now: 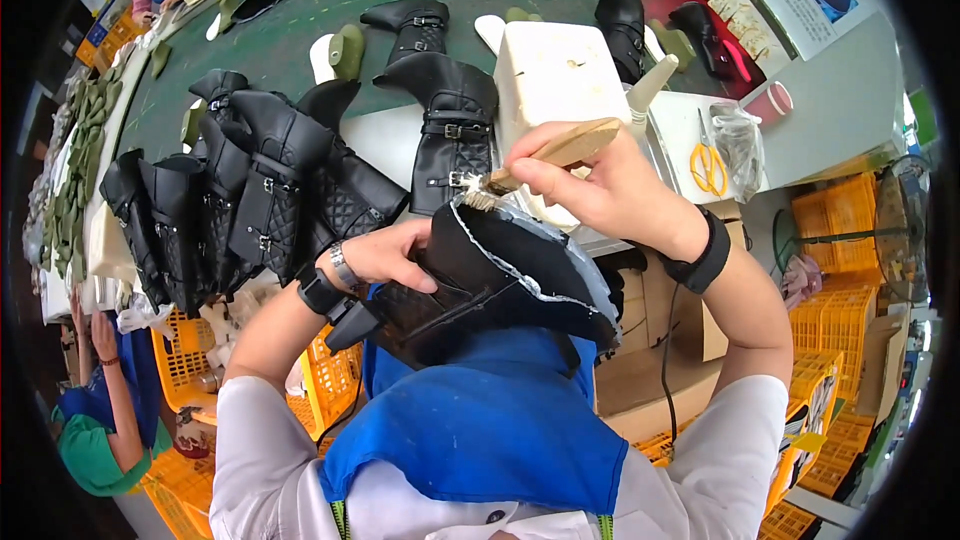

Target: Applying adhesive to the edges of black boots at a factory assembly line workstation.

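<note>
One green worktable [320, 50]: spreads across the top of the view, its far part dotted with more footwear pieces in black, white and olive.
Yellow crates [850, 210]: stacked along the right-hand side, with others at lower left beside the worker's arm.
Blue apron [480, 420]: covers the worker's front, over a pale short-sleeved shirt.
Black boots [275, 140]: crowded together at the near left of the table, buckled and quilted, shafts toward the worker; one more stands out just left of the white block.
Boot in hand [480, 280]: held above the apron at the table's near edge, its underside turned up and a ragged white line running along the rim.
White block [560, 70]: sits on the table beyond the right hand.
Left hand [390, 255]: closed around the boot at its left side, thumb laid over the black upper; some fingers are hidden.
Right hand [590, 180]: curled firmly about the brush handle, with no gap showing between thumb and wood.
Brush [555, 152]: wooden, slanting down to the left, its pale bristles meeting the boot's upper left rim.
Yellow-handled scissors [708, 170]: lie on a pale surface right of the block, beside a clear plastic bag [740, 140].
Pink cup [770, 103]: rests just past the bag.
</note>
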Demonstrator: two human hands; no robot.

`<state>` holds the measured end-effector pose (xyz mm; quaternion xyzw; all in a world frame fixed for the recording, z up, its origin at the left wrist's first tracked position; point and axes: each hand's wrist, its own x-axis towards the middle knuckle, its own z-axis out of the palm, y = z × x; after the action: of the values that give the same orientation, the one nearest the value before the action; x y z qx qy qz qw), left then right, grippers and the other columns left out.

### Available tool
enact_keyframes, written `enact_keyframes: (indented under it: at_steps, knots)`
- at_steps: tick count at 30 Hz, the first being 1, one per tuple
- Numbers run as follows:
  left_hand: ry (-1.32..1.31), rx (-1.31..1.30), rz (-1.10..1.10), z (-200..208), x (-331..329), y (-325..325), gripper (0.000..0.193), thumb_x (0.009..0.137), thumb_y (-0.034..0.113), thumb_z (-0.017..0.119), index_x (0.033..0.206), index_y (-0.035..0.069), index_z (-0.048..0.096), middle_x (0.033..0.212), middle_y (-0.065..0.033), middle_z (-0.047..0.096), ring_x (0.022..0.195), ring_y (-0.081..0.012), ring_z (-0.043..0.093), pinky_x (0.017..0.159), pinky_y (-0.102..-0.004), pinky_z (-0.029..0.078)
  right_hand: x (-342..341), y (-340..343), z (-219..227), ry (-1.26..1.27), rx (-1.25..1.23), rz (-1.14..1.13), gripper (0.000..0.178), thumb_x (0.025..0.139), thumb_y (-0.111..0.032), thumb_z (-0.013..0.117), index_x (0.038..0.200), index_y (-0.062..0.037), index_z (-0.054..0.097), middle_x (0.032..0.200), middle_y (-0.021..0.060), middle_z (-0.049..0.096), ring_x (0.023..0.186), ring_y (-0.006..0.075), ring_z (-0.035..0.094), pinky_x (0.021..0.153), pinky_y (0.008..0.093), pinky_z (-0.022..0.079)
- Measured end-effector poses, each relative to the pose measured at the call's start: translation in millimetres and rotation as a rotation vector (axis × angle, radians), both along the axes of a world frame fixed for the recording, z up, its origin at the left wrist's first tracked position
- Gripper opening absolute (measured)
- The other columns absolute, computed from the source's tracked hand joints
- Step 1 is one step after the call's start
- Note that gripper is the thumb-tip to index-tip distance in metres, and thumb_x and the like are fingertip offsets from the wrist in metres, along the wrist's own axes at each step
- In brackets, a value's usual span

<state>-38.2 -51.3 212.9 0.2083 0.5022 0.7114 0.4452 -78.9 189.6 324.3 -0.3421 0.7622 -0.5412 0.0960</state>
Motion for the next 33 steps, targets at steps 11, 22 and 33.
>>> enact_keyframes:
  at_steps: [11, 22, 33]
  knots:
    - [0.092, -0.041, 0.088, 1, 1, -10, 0.064, 0.063, 0.006, 0.069, 0.121, 0.002, 0.041, 0.114, -0.0036, 0.052, 0.104, -0.011, 0.046, 0.094, -0.0275, 0.034, 1, 29, 6, -0.061, 0.237, -0.064, 0.019, 0.08, -0.015, 0.057, 0.076, 0.0035, 0.059, 0.058, 0.0072, 0.056, 0.051, 0.0107, 0.05, 0.048, 0.0266, 0.04]
    - [0.086, -0.152, 0.131, 0, 1, -12, 0.085, 0.054, 0.015, 0.075, 0.127, 0.001, 0.033, 0.117, -0.0039, 0.049, 0.106, -0.0122, 0.044, 0.093, -0.0284, 0.035, -9, 32, -3, 0.072, 0.41, -0.049, 0.023, 0.079, -0.017, 0.057, 0.073, 0.005, 0.058, 0.055, 0.0103, 0.055, 0.048, 0.0155, 0.05, 0.047, 0.03, 0.04]
    - [-0.047, 0.012, 0.406, -21, 16, -46, 0.061, 0.06, 0.003, 0.067, 0.117, 0.001, 0.044, 0.11, -0.0055, 0.054, 0.102, -0.0154, 0.05, 0.09, -0.029, 0.038, -10, 62, -3, -0.152, -0.064, -0.352, 0.02, 0.083, -0.02, 0.056, 0.088, -0.0012, 0.057, 0.068, 0.0007, 0.057, 0.055, 0.004, 0.049, 0.049, 0.0181, 0.04]
